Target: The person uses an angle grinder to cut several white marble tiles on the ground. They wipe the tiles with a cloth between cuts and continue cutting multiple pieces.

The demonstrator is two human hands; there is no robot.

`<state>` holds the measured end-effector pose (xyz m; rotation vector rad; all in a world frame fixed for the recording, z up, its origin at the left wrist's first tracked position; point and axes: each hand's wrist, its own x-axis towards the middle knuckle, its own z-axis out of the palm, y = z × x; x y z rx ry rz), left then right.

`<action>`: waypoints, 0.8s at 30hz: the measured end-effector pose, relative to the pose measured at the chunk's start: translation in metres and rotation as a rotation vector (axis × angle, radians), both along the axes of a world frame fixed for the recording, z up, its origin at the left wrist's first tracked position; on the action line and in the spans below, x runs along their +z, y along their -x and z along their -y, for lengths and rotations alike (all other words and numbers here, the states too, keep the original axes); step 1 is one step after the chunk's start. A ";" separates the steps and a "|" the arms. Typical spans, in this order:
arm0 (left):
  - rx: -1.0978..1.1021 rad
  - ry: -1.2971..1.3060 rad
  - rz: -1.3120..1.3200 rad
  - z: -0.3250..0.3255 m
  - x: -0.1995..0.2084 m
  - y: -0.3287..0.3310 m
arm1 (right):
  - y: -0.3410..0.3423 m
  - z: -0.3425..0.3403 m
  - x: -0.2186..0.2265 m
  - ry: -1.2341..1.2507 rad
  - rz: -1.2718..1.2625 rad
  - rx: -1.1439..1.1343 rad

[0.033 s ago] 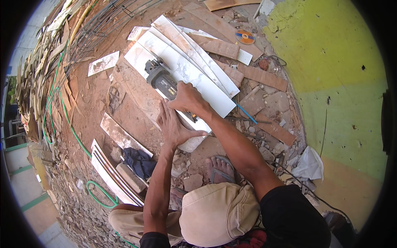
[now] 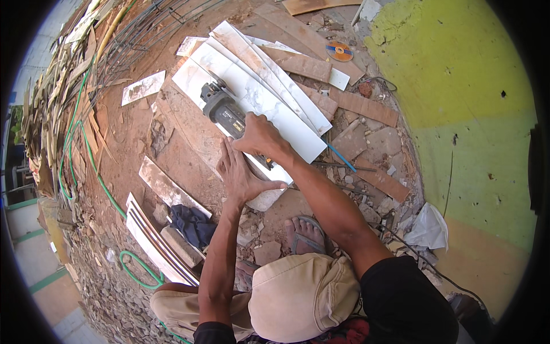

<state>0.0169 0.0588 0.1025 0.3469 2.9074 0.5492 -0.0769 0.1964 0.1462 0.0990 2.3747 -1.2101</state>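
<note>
The right hand [image 2: 260, 136] grips the grinder [image 2: 224, 112], fingers wrapped around its body, on the white tile [image 2: 269, 109] lying mid-scene. The left hand [image 2: 240, 175] presses flat, fingers spread, on the tile's near end. Cutting looks underway; next calls for steady guiding along the tile.

You crouch over a reddish dirt ground [image 2: 189, 143] strewn with long white marble-patterned tile strips [image 2: 269, 94], brown broken tile pieces [image 2: 366, 106], a green hose [image 2: 86, 143], an orange cutting disc [image 2: 340, 51] and a crumpled dark blue cloth [image 2: 192, 223].
</note>
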 end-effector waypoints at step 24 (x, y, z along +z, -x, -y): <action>-0.006 0.057 -0.014 0.000 -0.006 0.008 | 0.002 -0.006 0.007 0.010 0.027 0.012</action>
